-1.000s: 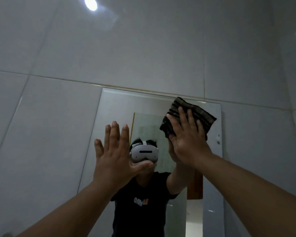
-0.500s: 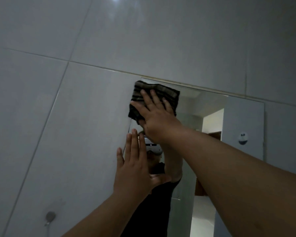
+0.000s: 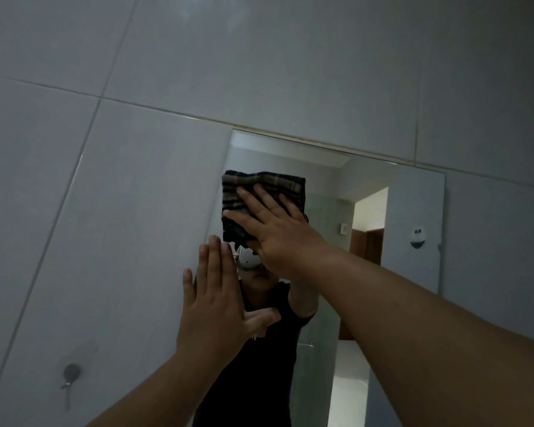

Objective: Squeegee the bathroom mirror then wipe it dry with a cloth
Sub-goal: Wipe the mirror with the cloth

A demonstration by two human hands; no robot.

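A rectangular mirror hangs on the grey tiled wall. A dark striped cloth, folded, lies flat against the glass near the mirror's upper left. My right hand presses on the cloth with the fingers spread over it. Below it my left hand rests flat on the mirror's left edge, fingers together, thumb out, holding nothing. The mirror reflects a person in a black shirt with a white headset. No squeegee is in view.
A metal hook is fixed to the wall tile at lower left. A small white holder with a face shows at the mirror's right side. Reflected in the glass is a bright doorway.
My right hand has slid the cloth from the mirror's upper right to its top left, then a little down. The view has shifted so the mirror sits further right.
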